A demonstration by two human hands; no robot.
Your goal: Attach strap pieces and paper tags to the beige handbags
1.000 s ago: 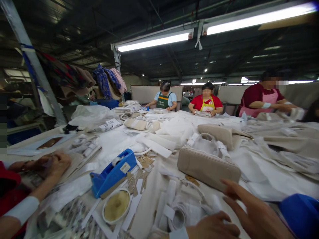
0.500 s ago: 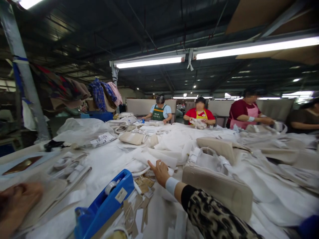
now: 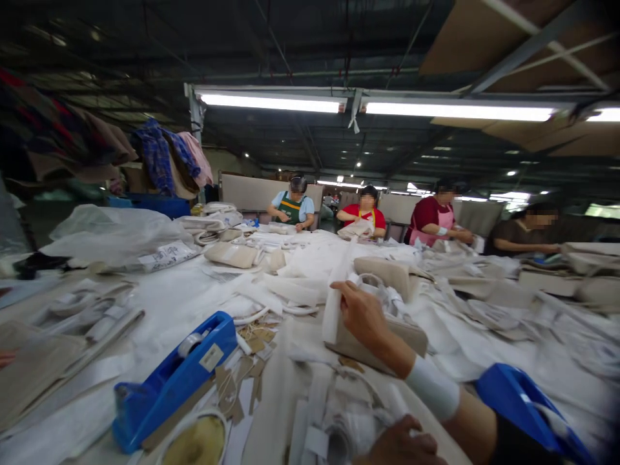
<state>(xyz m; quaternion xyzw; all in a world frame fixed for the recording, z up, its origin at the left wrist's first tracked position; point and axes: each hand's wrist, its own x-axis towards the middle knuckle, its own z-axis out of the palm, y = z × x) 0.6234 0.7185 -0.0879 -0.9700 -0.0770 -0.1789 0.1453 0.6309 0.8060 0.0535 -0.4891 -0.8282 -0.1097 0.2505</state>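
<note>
Your right hand (image 3: 364,315), fingers clamped on the long white fabric strip (image 3: 333,313) held upright beside the beige rectangular handbag (image 3: 411,336) mid-worktop (image 3: 165,303), lies well ahead of your left hand (image 3: 402,445), whose grip cannot be told.

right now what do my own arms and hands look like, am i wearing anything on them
Both hands are bare, with no gloves. The right hand has a white band round the wrist, and above it a dark sleeve whose pattern is too blurred to tell. The left hand shows only partly at the bottom edge; its wrist and sleeve are out of view.
</note>
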